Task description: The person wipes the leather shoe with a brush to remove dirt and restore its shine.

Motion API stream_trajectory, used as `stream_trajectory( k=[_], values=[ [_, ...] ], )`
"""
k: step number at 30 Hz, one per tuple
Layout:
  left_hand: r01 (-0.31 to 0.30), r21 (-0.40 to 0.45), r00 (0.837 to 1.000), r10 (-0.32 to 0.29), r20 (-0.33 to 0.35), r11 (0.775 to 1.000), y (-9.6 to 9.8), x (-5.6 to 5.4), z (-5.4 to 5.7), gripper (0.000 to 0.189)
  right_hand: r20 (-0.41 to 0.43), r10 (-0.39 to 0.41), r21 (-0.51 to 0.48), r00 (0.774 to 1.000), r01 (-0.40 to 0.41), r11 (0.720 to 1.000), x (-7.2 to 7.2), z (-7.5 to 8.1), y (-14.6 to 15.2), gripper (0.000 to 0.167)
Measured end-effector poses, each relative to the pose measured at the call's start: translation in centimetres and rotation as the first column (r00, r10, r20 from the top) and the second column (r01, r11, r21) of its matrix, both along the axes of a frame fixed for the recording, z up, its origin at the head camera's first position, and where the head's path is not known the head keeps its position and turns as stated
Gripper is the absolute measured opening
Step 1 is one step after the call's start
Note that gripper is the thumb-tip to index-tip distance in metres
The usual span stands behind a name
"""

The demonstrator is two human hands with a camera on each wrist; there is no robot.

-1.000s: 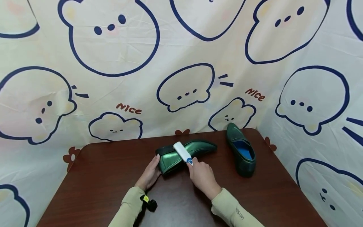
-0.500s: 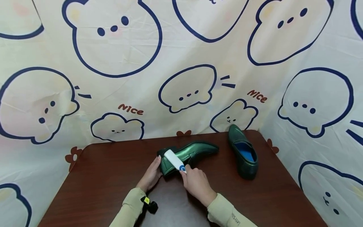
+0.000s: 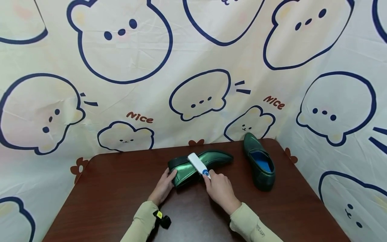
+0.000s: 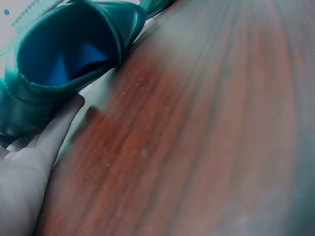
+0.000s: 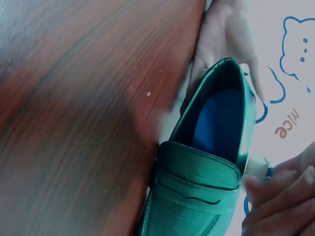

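A shiny green loafer (image 3: 187,169) lies on its side on the table, its sole turned away from me and its toe pointing right. My left hand (image 3: 163,186) grips it at the heel; the right wrist view shows that hand (image 5: 229,37) around the heel and the shoe's blue insole (image 5: 214,123). My right hand (image 3: 222,190) holds a white brush (image 3: 198,163) by its handle. The brush head lies against the upturned side of the shoe near its middle. Bristles (image 4: 34,14) show at the top left of the left wrist view.
A matching green loafer (image 3: 258,163) stands upright at the table's back right, its toe towards the wall. The brown wooden table (image 3: 115,188) meets a cartoon-printed cloth (image 3: 157,127) at the back. A black wrist device (image 3: 163,220) sits at my left cuff.
The brush first slid towards the heel, then moved back right and away from me to the shoe's middle. My left hand keeps its grip on the heel; its finger positions shifted slightly.
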State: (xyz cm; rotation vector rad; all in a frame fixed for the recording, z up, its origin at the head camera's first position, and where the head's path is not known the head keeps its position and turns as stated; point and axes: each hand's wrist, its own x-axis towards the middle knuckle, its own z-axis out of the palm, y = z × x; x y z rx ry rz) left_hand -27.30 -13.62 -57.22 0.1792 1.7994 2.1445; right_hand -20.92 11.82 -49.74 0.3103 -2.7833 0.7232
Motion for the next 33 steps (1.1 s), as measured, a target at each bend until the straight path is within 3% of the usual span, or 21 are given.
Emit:
stream_trajectory(
  k=[3, 6, 11, 13, 18, 27, 30, 33],
  values=[
    [-0.013, -0.009, 1.0, 0.013, 0.008, 1.0, 0.2, 0.1, 0.1, 0.094, 0.002, -0.009, -0.058, 1.0, 0.009, 0.998, 0.3, 0.4, 0.3, 0.024],
    [-0.015, 0.003, 1.0, 0.015, -0.009, 1.0, 0.1, 0.2, 0.2, 0.089, -0.029, 0.022, -0.059, 0.999, -0.024, 0.998, 0.7, 0.5, 0.3, 0.038],
    [-0.018, 0.008, 0.999, 0.018, -0.032, 1.0, 0.4, 0.1, 0.2, 0.08, -0.07, 0.11, 0.045, 0.991, -0.108, 0.993, 1.0, 0.0, 0.5, 0.047],
    [-0.023, 0.007, 0.999, 0.023, -0.025, 1.0, 0.3, 0.1, 0.1, 0.08, -0.094, 0.114, 0.088, 0.989, -0.106, 0.99, 0.8, -0.1, 0.5, 0.047],
    [-0.02, 0.008, 1.0, 0.02, -0.022, 1.0, 0.3, 0.1, 0.0, 0.083, -0.156, 0.039, 0.155, 0.987, -0.015, 0.988, 0.3, 0.3, 0.9, 0.046],
    [-0.018, 0.021, 1.0, 0.018, -0.012, 1.0, 0.3, 0.1, -0.2, 0.073, -0.164, -0.106, 0.129, 0.981, 0.127, 0.983, -0.9, 0.7, 2.9, 0.045],
    [-0.026, 0.028, 0.999, 0.026, -0.019, 0.999, 0.4, 0.1, 0.0, 0.069, -0.147, -0.125, 0.11, 0.981, 0.142, 0.984, -1.2, 1.1, 3.3, 0.045],
    [-0.034, 0.026, 0.999, 0.035, -0.03, 0.999, 0.3, 0.0, 0.2, 0.068, -0.112, -0.09, 0.091, 0.99, 0.101, 0.991, -1.1, 1.5, 3.0, 0.045]
  ],
)
